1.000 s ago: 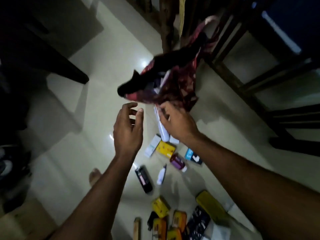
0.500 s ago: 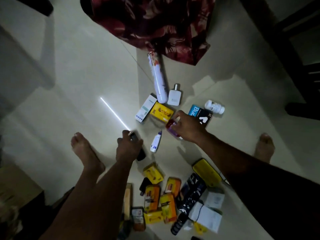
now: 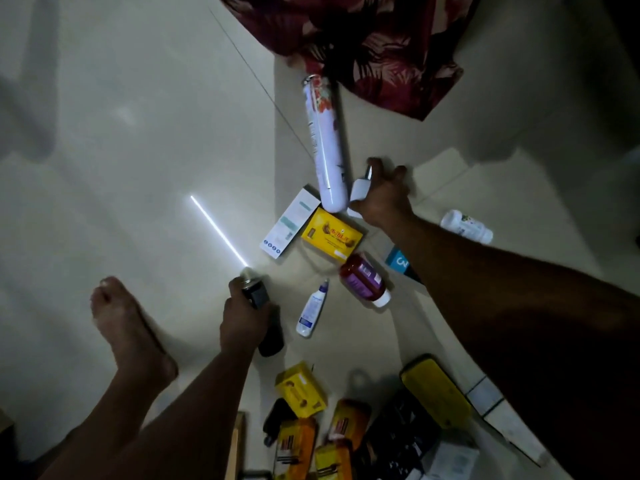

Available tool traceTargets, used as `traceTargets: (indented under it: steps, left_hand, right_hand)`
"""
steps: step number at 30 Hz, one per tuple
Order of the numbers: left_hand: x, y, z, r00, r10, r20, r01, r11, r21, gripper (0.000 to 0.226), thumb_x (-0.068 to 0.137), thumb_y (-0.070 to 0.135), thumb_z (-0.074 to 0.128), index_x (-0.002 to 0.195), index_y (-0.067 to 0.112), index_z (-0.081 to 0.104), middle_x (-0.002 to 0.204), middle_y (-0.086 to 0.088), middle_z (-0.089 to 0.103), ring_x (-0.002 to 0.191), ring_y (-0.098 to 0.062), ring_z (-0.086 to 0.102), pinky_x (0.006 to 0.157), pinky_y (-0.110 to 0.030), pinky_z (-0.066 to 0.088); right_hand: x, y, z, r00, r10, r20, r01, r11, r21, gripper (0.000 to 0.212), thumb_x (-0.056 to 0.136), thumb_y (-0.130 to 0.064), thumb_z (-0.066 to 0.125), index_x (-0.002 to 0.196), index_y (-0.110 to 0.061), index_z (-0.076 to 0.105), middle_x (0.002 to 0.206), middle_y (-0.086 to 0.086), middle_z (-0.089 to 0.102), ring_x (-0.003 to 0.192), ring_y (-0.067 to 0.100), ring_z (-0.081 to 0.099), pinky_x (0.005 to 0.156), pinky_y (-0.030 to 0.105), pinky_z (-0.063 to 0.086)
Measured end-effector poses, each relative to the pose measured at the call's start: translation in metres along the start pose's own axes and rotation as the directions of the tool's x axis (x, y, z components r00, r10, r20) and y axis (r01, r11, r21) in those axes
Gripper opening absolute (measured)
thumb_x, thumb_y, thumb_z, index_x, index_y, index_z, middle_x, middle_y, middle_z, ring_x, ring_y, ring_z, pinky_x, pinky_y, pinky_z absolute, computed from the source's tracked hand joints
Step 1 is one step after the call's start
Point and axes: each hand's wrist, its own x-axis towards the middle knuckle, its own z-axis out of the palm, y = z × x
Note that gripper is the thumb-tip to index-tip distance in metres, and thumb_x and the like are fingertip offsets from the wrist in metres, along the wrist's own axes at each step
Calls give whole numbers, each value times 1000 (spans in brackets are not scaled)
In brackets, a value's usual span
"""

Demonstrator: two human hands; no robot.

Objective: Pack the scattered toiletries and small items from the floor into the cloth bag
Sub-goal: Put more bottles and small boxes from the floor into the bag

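A: The dark cylindrical spray can (image 3: pixel 263 313), gripped by the left hand (image 3: pixel 242 323), is the nearest item being packed; half a second ago it was only being closed upon on the pale tiled floor (image 3: pixel 138 133), and now the fingers are wrapped round its body. It appears to be partly raised, though that cannot be told for certain.

B: Which way is it pointed?

A: Its long axis is laid roughly along the forearm, with the nozzle end directed away from the person and toward the patterned dark-red cloth bag (image 3: pixel 381 46). The bag is taken as landmark: the can is held well short of it, on the near left.

B: And the right hand (image 3: pixel 381 199)?

A: A change is seen there too. The maroon plastic bottle with the white cap (image 3: pixel 363 282), touched half a second ago, has been left lying on the floor nearer the person. The hand has been moved closer to the bag and is now curled onto a small white perfume bottle with a silver cap (image 3: pixel 362 185), the thumb and fingers being clamped on it, beside the long white aerosol can with floral print (image 3: pixel 325 140).

B: How is that long can laid?

A: Its axis is run toward the bag, its top end just touching the bag's edge.

B: Meaning for the task?

A: Two items are judged ready for carrying to the bag; most items remain unpacked.
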Motion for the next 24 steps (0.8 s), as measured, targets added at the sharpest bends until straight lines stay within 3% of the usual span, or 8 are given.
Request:
traceTargets:
  steps: [3, 6, 8, 11, 14, 17, 20, 24]
  left_hand:
    - [3, 6, 0, 999, 34, -26, -35, 999, -32, 68, 84, 28, 79, 138, 23, 38, 122, -15, 64, 109, -39, 62, 83, -39, 46]
    - [-4, 20, -6, 995, 74, -65, -78, 995, -66, 71, 86, 31, 78, 142, 26, 33, 126, -13, 65, 111, -38, 63, 89, -43, 50]
    - [-11, 30, -12, 994, 86, -67, -95, 987, -132, 81, 87, 32, 77, 150, 29, 26, 128, -10, 65, 113, -37, 64, 95, -45, 51]
    - [-27, 52, -19, 999, 41, -35, -49, 961, -273, 80, 87, 36, 76, 150, 38, 28, 120, -6, 67, 108, -31, 65, 97, -44, 53]
    - [-39, 84, -28, 998, 6, 61, 26, 862, -507, 47, 90, 37, 72, 130, 40, 48, 115, -2, 70, 95, -20, 69, 85, -39, 58]
    - [-51, 121, -40, 965, 118, 233, 76, 725, -685, 33, 98, 36, 61, 130, 29, 58, 105, -1, 71, 80, -15, 68, 67, -29, 55]
    - [-54, 150, -50, 912, 301, 280, 31, 630, -776, 26, 102, 35, 56, 126, 27, 63, 96, 3, 70, 78, -15, 64, 69, -30, 53]
    - [-61, 183, -63, 859, 369, 356, 125, 523, -843, 52, 100, 40, 54, 142, 9, 54, 116, -12, 65, 97, -28, 61, 75, -36, 52]
  right_hand:
    - [4, 6, -3, 1000, 1, 18, -3, 994, 107, 88, 77, -21, 85, 146, -13, 33, 141, 26, 40, 120, 45, 53, 101, 44, 46]
    - [-4, 21, -9, 1000, -2, -8, 3, 979, 202, 73, 84, -4, 70, 147, -7, 32, 134, 23, 55, 121, 38, 57, 99, 37, 46]
    - [-15, 30, -14, 998, -11, -60, 24, 977, 213, 61, 83, -1, 67, 138, -5, 40, 128, 23, 56, 115, 39, 59, 91, 35, 46]
    - [-28, 27, -16, 994, -106, -10, 107, 986, 130, 88, 75, -15, 82, 149, -15, 34, 138, 20, 39, 120, 41, 53, 97, 44, 49]
    - [-36, 20, -6, 972, -206, 114, 222, 964, -148, 115, 66, -37, 90, 156, -27, 19, 151, 18, 25, 130, 43, 40, 99, 53, 46]
    - [-39, 20, 10, 970, -237, 58, 243, 917, -317, 107, 67, -42, 87, 152, -25, 24, 152, 20, 23, 129, 44, 38, 96, 54, 45]
    - [-31, 22, 17, 971, -237, 9, 230, 931, -283, 90, 71, -33, 85, 143, -20, 33, 141, 21, 34, 122, 43, 42, 91, 50, 48]
    - [-20, 34, 20, 975, -200, 95, 213, 966, -148, 102, 53, -33, 94, 133, -19, 34, 129, 26, 47, 115, 44, 51, 89, 46, 53]
